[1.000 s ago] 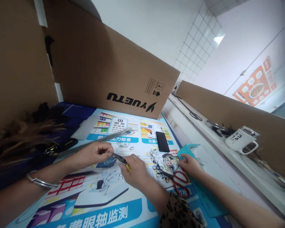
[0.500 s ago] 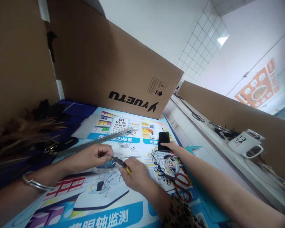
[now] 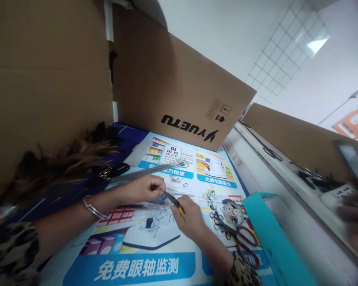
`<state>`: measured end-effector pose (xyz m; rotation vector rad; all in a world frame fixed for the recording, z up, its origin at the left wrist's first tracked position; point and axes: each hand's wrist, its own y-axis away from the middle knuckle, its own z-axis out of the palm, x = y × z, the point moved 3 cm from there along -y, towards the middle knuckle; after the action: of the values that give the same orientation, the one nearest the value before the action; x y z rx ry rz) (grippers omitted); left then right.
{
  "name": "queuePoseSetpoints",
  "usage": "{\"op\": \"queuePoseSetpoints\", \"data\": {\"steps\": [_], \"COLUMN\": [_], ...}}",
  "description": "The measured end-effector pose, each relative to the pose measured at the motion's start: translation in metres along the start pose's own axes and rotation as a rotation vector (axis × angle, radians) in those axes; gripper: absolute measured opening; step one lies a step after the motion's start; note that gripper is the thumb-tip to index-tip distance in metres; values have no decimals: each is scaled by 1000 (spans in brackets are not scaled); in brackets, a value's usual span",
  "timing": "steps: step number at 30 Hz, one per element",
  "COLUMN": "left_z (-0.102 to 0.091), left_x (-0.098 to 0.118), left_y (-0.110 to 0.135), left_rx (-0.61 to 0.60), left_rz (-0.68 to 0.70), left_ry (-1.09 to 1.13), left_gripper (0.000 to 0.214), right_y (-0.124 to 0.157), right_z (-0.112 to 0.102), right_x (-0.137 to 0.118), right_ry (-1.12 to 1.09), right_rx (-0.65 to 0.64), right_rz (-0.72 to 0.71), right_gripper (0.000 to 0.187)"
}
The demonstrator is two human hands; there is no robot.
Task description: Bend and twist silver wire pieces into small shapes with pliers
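My left hand [image 3: 151, 187] is closed in a pinch; what sits between its fingertips is too small to make out. My right hand [image 3: 190, 217] is wrapped round pliers [image 3: 176, 203] with dark jaws and yellow handles, whose tips meet the left fingertips. A bundle of thin metal wires [image 3: 140, 173] lies behind the left hand. Below the two hands are bent wire pieces and a small black spool [image 3: 149, 223]. Red-handled scissors [image 3: 247, 240] rest to the right of my right hand, beside black rings [image 3: 217, 221] and a round clear dish [image 3: 233, 212].
Brown feathers [image 3: 74, 155] are heaped at the left. Cardboard panels [image 3: 179, 91] stand behind the printed sheet [image 3: 128, 270]. A teal box [image 3: 274, 234] is at the right edge, and a white ledge holds a mug [image 3: 338, 194]. Another person's blurred hand [image 3: 356, 222] holds a phone [image 3: 353, 163].
The other person's hand has lifted the phone off the sheet and moved it to the far right. My view has swung left; my hands keep the same pinch and pliers grip.
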<state>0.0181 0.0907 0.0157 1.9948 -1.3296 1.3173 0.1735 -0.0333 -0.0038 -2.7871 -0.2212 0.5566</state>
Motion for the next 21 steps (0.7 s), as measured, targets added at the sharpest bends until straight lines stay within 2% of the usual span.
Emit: {"op": "queuePoseSetpoints", "data": {"steps": [11, 16, 21], "left_z": [-1, 0, 0], "left_x": [4, 6, 5], "left_y": [2, 5, 6], "left_rx": [-96, -174, -207], "left_rz": [-17, -29, -11], "left_ry": [87, 115, 52], "left_gripper": [6, 9, 9], "right_y": [-7, -7, -6], "right_z": [-11, -16, -15], "right_x": [3, 2, 5], "right_ry": [-126, -92, -47], "right_rx": [-117, -149, -144], "right_rz": [-90, -169, -212], "right_gripper": [14, 12, 10]}}
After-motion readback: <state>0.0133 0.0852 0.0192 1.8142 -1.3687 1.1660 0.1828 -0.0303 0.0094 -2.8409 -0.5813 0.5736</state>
